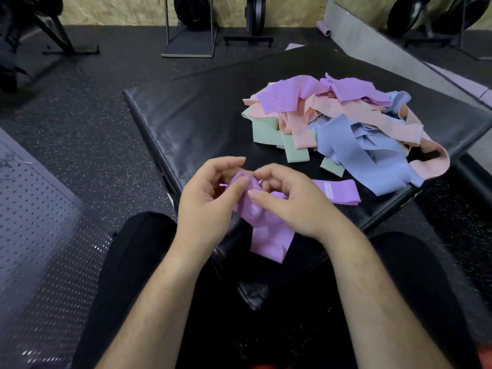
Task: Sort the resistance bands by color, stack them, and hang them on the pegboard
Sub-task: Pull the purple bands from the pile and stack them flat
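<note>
Both hands meet over front edge of black mat, working one purple band. Left hand cupped, thumb pressing band's bunched top against curled fingers. Right hand touching left, fingers bent, thumb and fingertips pinching same bunched fabric. Band's loose end hangs between wrists above lap. Second purple band lies flat just right of right hand. Mixed pile of purple, pink, blue, green bands heaped farther back on mat. Pegboard flat on floor at left.
</note>
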`<action>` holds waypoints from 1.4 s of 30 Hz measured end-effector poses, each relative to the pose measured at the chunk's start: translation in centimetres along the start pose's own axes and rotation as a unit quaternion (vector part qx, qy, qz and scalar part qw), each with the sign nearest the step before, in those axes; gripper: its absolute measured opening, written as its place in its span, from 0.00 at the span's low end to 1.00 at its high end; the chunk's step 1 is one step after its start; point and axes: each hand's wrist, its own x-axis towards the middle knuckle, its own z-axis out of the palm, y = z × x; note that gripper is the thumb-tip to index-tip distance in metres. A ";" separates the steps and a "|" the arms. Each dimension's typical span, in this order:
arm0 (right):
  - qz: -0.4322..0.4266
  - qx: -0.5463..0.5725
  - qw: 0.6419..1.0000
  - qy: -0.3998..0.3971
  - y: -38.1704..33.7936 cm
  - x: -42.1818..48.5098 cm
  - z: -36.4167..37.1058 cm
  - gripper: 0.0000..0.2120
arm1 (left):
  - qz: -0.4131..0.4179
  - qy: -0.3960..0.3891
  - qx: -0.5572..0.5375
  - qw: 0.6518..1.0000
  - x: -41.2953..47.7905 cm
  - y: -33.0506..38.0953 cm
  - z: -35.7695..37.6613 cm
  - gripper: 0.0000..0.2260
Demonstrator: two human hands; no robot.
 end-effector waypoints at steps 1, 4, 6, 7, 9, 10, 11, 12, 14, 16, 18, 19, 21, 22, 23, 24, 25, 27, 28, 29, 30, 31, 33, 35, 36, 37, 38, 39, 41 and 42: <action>0.007 0.005 1.000 0.000 0.1 0.3 0.1 0.06 | -0.004 0.015 0.002 1.000 0.1 -0.2 -0.3 0.11; 0.045 0.011 0.998 -0.040 -0.2 0.8 -0.3 0.10 | -0.028 0.045 0.011 0.999 0.6 -1.0 -1.3 0.10; 0.070 -0.021 0.994 -0.077 -0.6 1.0 -1.2 0.10 | -0.043 0.061 0.015 0.997 1.1 -1.6 -1.8 0.09; 0.081 -0.033 0.992 -0.087 -0.9 1.0 -1.8 0.10 | -0.047 0.074 0.014 0.996 1.3 -1.9 -2.1 0.09; 0.104 -0.037 0.989 -0.099 -1.3 0.8 -3.3 0.09 | -0.053 0.102 0.012 0.993 1.9 -2.3 -2.8 0.08; 0.117 -0.036 0.987 -0.107 -1.4 0.7 -4.0 0.09 | -0.057 0.113 0.014 0.992 2.1 -2.5 -3.0 0.08; 0.129 -0.040 0.984 -0.117 -1.4 0.5 -4.7 0.08 | -0.060 0.121 0.016 0.991 2.3 -2.6 -3.2 0.07; 0.141 -0.048 0.981 -0.125 -1.4 0.2 -5.3 0.09 | -0.063 0.128 0.016 0.990 2.4 -2.7 -3.2 0.07; 0.164 -0.060 0.975 -0.135 -1.1 -0.6 -6.6 0.10 | -0.073 0.143 0.010 0.987 2.6 -2.9 -3.3 0.07; 0.181 -0.056 0.974 -0.120 -0.5 -1.7 -8.1 0.09 | -0.087 0.160 -0.003 0.983 3.0 -3.3 -3.5 0.07; 0.193 -0.026 0.978 -0.077 0.2 -2.8 -9.5 0.10 | -0.096 0.168 -0.003 0.981 3.3 -3.7 -3.7 0.06; 0.193 -0.011 0.980 -0.052 0.6 -3.4 -10.2 0.12 | -0.098 0.169 -0.001 0.981 3.5 -3.8 -3.7 0.06; 0.189 0.000 0.982 -0.005 1.6 -4.3 -11.4 0.15 | -0.095 0.170 0.007 0.981 3.6 -4.0 -3.5 0.06; 0.185 -0.002 0.983 0.016 2.0 -4.6 -11.9 0.14 | -0.095 0.173 0.011 0.980 3.6 -4.1 -3.5 0.06; 0.182 -0.005 0.983 0.034 2.5 -4.8 -12.4 0.13 | -0.094 0.176 0.016 0.980 3.7 -4.2 -3.4 0.06; 0.182 -0.002 0.982 0.049 3.0 -5.0 -12.8 0.12 | -0.093 0.178 0.021 0.979 3.8 -4.2 -3.3 0.06; 0.182 0.004 0.981 0.060 3.5 -5.2 -13.1 0.13 | -0.092 0.180 0.027 0.979 3.9 -4.3 -3.3 0.05; 0.179 0.020 0.980 0.081 4.3 -5.3 -13.1 0.15 | -0.096 0.179 0.042 0.978 4.2 -4.6 -3.3 0.05; 0.175 0.019 0.980 0.096 4.5 -5.2 -13.0 0.13 | -0.099 0.177 0.051 0.978 4.3 -4.7 -3.3 0.04; 0.170 0.014 0.979 0.115 4.8 -5.0 -12.8 0.12 | -0.101 0.176 0.059 0.977 4.4 -4.7 -3.3 0.04; 0.166 0.006 0.977 0.138 5.0 -4.9 -12.7 0.10 | -0.100 0.174 0.067 0.977 4.6 -4.7 -3.2 0.04; 0.163 -0.004 0.974 0.160 5.2 -4.7 -12.5 0.08 | -0.096 0.172 0.076 0.978 4.8 -4.7 -3.1 0.04; 0.156 -0.031 0.968 0.194 5.5 -4.4 -12.3 0.07 | -0.083 0.165 0.104 0.977 5.2 -4.6 -3.1 0.03; 0.146 -0.036 0.965 0.213 5.8 -3.9 -12.3 0.07 | -0.072 0.160 0.141 0.974 5.5 -4.5 -3.3 0.04; 0.143 -0.030 0.966 0.215 6.0 -3.6 -12.3 0.08 | -0.070 0.159 0.155 0.973 5.5 -4.6 -3.4 0.04; 0.142 -0.027 0.967 0.212 6.3 -3.4 -12.3 0.09 | -0.069 0.157 0.168 0.971 5.6 -4.8 -3.6 0.04; 0.143 -0.029 0.967 0.209 6.6 -3.3 -12.4 0.11 | -0.067 0.154 0.182 0.969 5.5 -4.9 -3.8 0.04; 0.144 -0.039 0.967 0.208 7.0 -3.1 -12.4 0.13 | -0.062 0.150 0.204 0.965 5.4 -5.0 -3.8 0.04; 0.137 -0.071 0.964 0.214 7.6 -2.9 -12.3 0.14 | -0.049 0.143 0.258 0.954 5.2 -5.3 -3.7 0.03; 0.131 -0.084 0.963 0.218 7.9 -2.9 -12.2 0.14 | -0.043 0.140 0.274 0.950 5.1 -5.3 -3.5 0.03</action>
